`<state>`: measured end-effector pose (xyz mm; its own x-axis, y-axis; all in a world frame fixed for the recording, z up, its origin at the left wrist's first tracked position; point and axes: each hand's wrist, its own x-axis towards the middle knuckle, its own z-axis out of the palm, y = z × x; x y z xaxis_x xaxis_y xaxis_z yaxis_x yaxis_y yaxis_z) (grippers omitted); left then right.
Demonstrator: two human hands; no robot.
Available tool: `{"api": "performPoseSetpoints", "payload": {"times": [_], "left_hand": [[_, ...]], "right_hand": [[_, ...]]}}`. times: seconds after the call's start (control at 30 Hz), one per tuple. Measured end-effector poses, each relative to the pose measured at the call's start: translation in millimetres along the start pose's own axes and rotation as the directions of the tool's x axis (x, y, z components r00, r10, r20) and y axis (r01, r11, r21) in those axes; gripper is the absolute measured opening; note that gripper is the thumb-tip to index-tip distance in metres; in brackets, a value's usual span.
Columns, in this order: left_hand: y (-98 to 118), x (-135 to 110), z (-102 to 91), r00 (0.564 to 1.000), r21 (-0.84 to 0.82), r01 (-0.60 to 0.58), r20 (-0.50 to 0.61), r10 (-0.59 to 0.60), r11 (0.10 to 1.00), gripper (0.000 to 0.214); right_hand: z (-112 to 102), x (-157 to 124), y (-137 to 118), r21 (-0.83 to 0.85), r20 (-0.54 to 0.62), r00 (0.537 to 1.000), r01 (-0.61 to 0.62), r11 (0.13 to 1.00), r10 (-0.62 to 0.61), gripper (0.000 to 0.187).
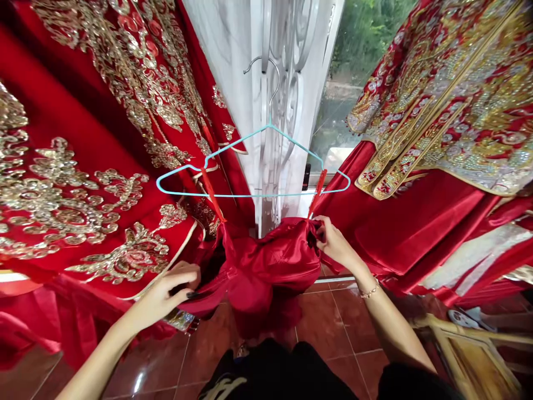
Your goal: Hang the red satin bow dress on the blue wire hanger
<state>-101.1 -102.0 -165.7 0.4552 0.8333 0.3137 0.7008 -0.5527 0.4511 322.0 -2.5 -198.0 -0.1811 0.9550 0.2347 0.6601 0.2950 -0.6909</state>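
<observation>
The dress [272,261] hung by red straps [320,188] from the hanger [250,195], between the person's two hands. The left hand [181,282] was curled at its left side, thumb and fingers closed on the cloth; the right hand [331,239] pinched its top edge near the right strap. The likeliest trouble was a strap slipping off: the hanger was thin, and an uneven sideways pull could tilt it. Whether the hook [278,80] sat firmly on the grille [297,39] could not be told; if it did not, a downward tug might drop everything to the floor [331,316]. Side room looked tight. At left, the sequined gown [83,128] came right beside the left hand, and its trim could snag the satin. At right, the jacket [449,111] and skirt [395,233] hung near. The most open room lay below, over the tiles.
</observation>
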Motion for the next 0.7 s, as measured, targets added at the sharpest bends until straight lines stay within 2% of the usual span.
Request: {"api": "performPoseSetpoints", "payload": {"times": [0.03,0.1,0.17,0.23,0.3,0.37,0.43,0.47,0.5,0.57,0.63,0.7], "left_hand": [[0,-1,-7.5,0.999,-0.063,0.036,-0.024,-0.037,0.997,0.024],[-3,-3,-22.9,0.992,-0.13,0.109,-0.045,-0.115,0.986,0.018],[-8,-2,-35.6,0.988,-0.065,0.142,-0.054,-0.146,0.988,0.013],[-12,4,-43.5,0.98,0.037,0.151,-0.134,-0.145,0.988,0.01],[-12,12,-46.0,0.95,0.101,0.174,-0.278,-0.14,0.98,0.004],[-7,19,-44.3,0.899,0.122,0.204,-0.416,-0.136,0.971,0.008],[2,23,-40.1,0.843,0.124,0.25,-0.516,-0.153,0.96,0.015],[7,23,-37.6,0.818,0.122,0.281,-0.55,-0.171,0.952,0.015],[11,22,-35.0,0.795,0.109,0.321,-0.571,-0.205,0.941,0.014],[17,19,-29.9,0.751,-0.004,0.411,-0.566,-0.341,0.912,0.012],[20,17,-25.1,0.696,-0.256,0.46,-0.491,-0.525,0.85,0.011],[20,17,-20.7,0.63,-0.526,0.429,-0.409,-0.66,0.735,0.013]], "right_hand": [[-3,1,1,0.139,0.005,1.0,-0.011,0.99,0.01,0.053],[-12,1,0,0.421,-0.024,0.998,-0.04,0.906,0.056,0.051],[-22,-1,-5,0.607,-0.061,0.993,-0.047,0.793,0.105,0.048],[-31,-3,-11,0.675,-0.016,0.995,-0.063,0.735,0.1,0.051],[-36,-5,-16,0.639,0.091,0.995,-0.08,0.765,0.028,0.056],[-35,-7,-19,0.489,0.159,0.986,-0.04,0.872,-0.044,0.056],[-31,-9,-21,0.204,0.111,0.991,0.044,0.978,-0.068,0.054],[-27,-11,-24,0.023,0.054,0.997,0.062,0.998,-0.063,0.056],[-24,-14,-28,-0.165,-0.009,0.999,0.051,0.985,-0.054,0.057],[-18,-20,-39,-0.473,-0.127,0.991,-0.024,0.881,-0.042,0.054],[-16,-25,-51,-0.628,-0.206,0.978,-0.108,0.771,-0.031,0.045],[-18,-27,-59,-0.658,-0.265,0.964,-0.179,0.731,-0.002,0.032]]}}
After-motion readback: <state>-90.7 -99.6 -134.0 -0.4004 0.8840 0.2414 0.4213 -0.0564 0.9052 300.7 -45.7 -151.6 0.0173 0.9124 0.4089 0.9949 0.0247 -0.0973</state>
